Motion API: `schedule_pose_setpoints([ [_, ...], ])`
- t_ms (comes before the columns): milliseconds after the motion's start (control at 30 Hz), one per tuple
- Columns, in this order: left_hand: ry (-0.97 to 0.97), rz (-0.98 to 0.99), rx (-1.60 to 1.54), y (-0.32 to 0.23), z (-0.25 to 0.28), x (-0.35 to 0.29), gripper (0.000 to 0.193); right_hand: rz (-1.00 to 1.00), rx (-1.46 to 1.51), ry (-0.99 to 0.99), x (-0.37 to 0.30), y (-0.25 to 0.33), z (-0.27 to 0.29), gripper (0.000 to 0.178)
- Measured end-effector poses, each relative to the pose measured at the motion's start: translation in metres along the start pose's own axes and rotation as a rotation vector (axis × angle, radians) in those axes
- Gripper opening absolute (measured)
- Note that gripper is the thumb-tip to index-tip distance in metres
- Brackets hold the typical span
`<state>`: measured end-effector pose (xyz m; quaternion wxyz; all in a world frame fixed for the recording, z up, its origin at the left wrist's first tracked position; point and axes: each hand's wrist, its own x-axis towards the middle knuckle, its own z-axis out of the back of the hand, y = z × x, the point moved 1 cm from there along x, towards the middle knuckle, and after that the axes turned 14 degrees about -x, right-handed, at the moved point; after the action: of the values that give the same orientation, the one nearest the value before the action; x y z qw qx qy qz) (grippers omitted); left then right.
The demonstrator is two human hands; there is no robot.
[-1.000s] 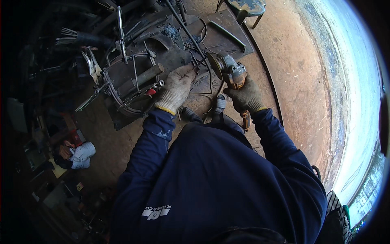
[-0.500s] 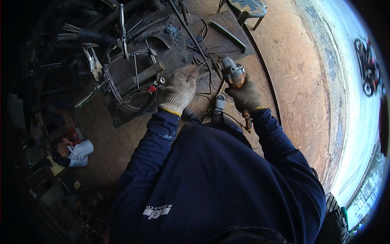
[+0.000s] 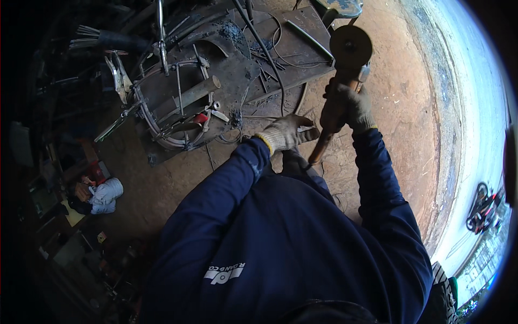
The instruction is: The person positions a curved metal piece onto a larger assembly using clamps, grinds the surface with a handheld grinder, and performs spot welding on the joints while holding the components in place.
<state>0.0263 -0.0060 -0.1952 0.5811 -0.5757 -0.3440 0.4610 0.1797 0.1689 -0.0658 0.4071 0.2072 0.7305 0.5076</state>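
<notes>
My right hand [image 3: 353, 105], in a knitted work glove, is closed around the body of an angle grinder [image 3: 333, 110]. The grinder's round disc [image 3: 350, 46] points away from me with its flat face showing, and its tail end hangs low toward my legs. My left hand [image 3: 288, 133], gloved too, is just left of the grinder, apart from it. Its thumb and fingers are spread, and I see nothing between them. Left of that hand, a round frame of bent metal rod [image 3: 144, 108] lies on the steel worktable, near a metal pipe [image 3: 197, 94] and locking pliers [image 3: 120, 81].
Cables cross the steel table [image 3: 297, 81], where a metal bar [image 3: 310, 40] and dark filings lie. A chair [image 3: 340, 8] stands beyond it. Bare ground [image 3: 399, 119] stretches to my right, with a motorbike [image 3: 484, 208] on the road. A bundle of cloth [image 3: 105, 195] lies at the left.
The grinder has swung up and to the right, its disc now in full view. My left hand has moved right and closer to me, off the table. The motorbike has shifted toward the lower right.
</notes>
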Motion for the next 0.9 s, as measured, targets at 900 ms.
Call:
schedule_pose_setpoints([
  [900, -0.109, 0.815, 0.269, -0.02, -0.007, -0.225, 0.055, -0.403, 0.379, -0.257, -0.061, -0.211, -0.184, 0.049],
])
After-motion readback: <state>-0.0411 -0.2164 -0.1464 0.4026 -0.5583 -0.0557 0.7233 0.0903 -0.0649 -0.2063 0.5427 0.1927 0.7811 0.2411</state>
